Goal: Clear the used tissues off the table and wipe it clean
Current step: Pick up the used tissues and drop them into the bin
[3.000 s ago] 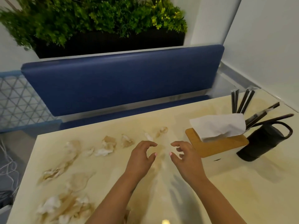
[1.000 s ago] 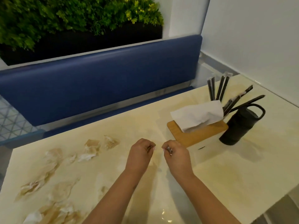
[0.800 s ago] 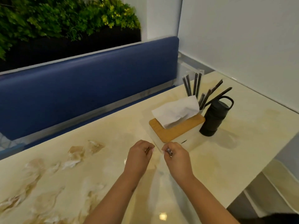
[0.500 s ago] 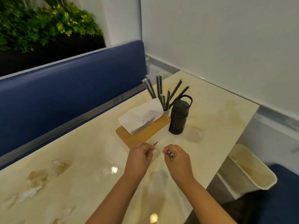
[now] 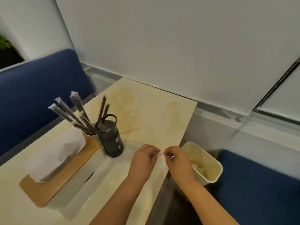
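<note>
no readable text, labels or numbers anywhere

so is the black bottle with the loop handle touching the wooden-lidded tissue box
Apart. The head view shows a strip of bare cream tabletop between the black bottle and the wooden-lidded tissue box.

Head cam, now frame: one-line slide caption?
Both hands, left hand and right hand, fingers curled, near the table edge beside a cream bin holding crumpled paper.

Worktop (image 5: 146, 114) cream, marbled tan. Flask (image 5: 112, 140) black. Bin (image 5: 211, 174) cream. Seats (image 5: 32, 101) navy. Tissue-box lid (image 5: 48, 187) tan wood.
</note>
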Available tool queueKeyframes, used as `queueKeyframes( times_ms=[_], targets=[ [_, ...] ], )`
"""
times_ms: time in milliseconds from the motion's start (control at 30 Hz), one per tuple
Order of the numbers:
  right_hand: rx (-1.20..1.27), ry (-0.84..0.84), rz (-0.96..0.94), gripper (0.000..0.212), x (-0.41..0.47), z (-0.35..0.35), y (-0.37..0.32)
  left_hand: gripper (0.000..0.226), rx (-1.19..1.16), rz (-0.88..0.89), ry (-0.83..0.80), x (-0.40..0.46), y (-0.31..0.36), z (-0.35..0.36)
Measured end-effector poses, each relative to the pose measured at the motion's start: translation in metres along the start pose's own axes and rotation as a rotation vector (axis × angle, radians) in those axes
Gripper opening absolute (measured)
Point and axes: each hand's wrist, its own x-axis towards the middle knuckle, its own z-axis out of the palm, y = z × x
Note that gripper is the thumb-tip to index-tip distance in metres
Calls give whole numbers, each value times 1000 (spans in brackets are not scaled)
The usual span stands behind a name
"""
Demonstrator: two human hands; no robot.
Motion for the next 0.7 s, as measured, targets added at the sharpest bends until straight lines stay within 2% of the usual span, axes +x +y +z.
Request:
queueKeyframes(
  times_ms=[400, 700],
  targets=[
    [-34, 219, 225, 10, 15, -99, 112, 14, -123, 116, -254, 65, 66, 131],
    [-16, 285, 329, 17, 26, -126, 158, 14, -69, 19, -416, 98, 69, 201]
  ],
)
